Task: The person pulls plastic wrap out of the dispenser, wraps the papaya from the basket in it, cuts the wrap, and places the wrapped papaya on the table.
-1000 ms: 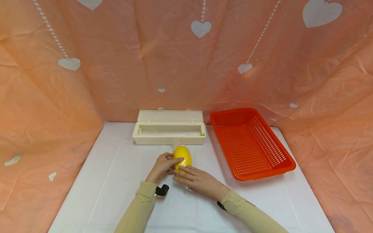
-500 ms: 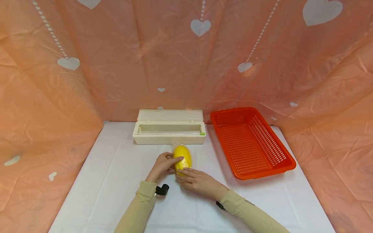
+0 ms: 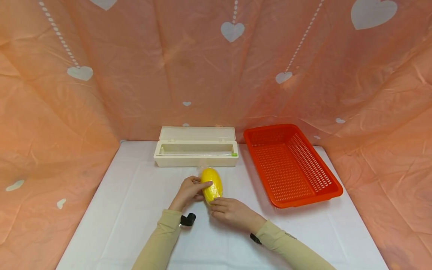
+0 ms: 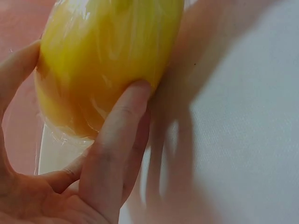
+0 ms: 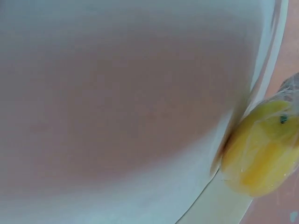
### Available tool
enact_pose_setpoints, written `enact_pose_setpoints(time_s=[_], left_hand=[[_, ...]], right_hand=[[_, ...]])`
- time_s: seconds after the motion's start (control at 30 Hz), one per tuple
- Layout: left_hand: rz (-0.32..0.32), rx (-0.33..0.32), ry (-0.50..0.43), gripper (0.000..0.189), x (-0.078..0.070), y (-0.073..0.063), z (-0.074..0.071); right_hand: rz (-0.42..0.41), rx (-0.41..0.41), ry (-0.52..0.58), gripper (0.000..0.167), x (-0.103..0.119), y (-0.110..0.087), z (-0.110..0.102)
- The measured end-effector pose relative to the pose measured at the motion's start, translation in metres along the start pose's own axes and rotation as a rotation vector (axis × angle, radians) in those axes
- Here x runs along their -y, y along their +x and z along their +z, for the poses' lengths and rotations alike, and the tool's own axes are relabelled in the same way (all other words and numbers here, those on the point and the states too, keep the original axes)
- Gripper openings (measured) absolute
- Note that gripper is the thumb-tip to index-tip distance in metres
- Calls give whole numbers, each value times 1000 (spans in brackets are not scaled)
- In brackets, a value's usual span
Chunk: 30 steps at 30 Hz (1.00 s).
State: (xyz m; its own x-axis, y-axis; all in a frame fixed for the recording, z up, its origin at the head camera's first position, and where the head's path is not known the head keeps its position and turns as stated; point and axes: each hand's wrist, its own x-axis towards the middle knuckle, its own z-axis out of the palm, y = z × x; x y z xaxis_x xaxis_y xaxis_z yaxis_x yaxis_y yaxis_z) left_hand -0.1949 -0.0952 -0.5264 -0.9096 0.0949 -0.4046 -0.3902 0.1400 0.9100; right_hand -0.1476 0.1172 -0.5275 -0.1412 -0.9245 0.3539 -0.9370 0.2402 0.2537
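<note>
A yellow, mango-like fruit [image 3: 211, 181], wrapped in clear plastic film, is at the middle of the white table. My left hand [image 3: 189, 191] grips its left side, thumb across the top and fingers beneath. In the left wrist view, a fingertip [image 4: 139, 88] presses the shiny film near the fruit's lower edge. My right hand [image 3: 236, 214] lies at the fruit's near end, its fingers extended together and the fingertips touching the wrapped end. The right wrist view shows the fruit [image 5: 261, 154] with a greenish end and a dark stem spot under creased film.
Behind the fruit stands a cream cling film box [image 3: 196, 161], its lid [image 3: 197, 134] raised and a green slider [image 3: 234, 154] at its right end. A red perforated basket [image 3: 280, 168] stands on the right. A peach curtain [image 3: 135, 75] with white hearts encloses the table [image 3: 135, 187].
My right hand has slid down and slightly right along the fruit, from its lower half to its near end, uncovering more yellow. My left hand has kept its grip.
</note>
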Motion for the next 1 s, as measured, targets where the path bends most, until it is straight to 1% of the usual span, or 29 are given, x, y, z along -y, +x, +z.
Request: enact_pose_setpoints(time_s=[0.07,0.13,0.2,0.3,0.33,0.37,0.5,0.6,0.67,0.77,0.87,0.93,1.0], left_hand=[[0,-3,7,73,0,0,0],[-2,-6,14,75,0,0,0],[-7,-8,13,76,0,0,0],[-22,-6,-9,76,-1,0,0],[-26,-5,-13,76,-2,0,0],[-32,-3,-20,76,-2,0,-1],[-37,7,-19,74,-3,0,-2],[-43,15,-16,73,-3,1,-2],[-42,19,-9,71,-3,2,-3],[-44,26,-19,68,-3,3,-3],[-38,33,-24,66,-3,3,-4],[-39,38,-24,67,-2,3,-5],[-34,41,-15,69,-1,2,-5]], right_hand=[[30,-11,42,24,-1,1,-1],[77,-39,122,25,-2,1,-1],[146,-75,253,23,-2,1,1],[257,-167,445,20,-3,3,4],[290,-195,492,19,-2,4,4],[318,-219,516,18,-2,6,5],[407,-301,549,15,-3,10,8],[485,-348,566,13,-5,12,12],[545,-365,586,12,-7,14,14],[629,-361,629,8,-11,16,17],[699,-339,695,7,-15,17,19],[720,-317,733,12,-18,17,22],[733,-293,769,22,-20,17,25]])
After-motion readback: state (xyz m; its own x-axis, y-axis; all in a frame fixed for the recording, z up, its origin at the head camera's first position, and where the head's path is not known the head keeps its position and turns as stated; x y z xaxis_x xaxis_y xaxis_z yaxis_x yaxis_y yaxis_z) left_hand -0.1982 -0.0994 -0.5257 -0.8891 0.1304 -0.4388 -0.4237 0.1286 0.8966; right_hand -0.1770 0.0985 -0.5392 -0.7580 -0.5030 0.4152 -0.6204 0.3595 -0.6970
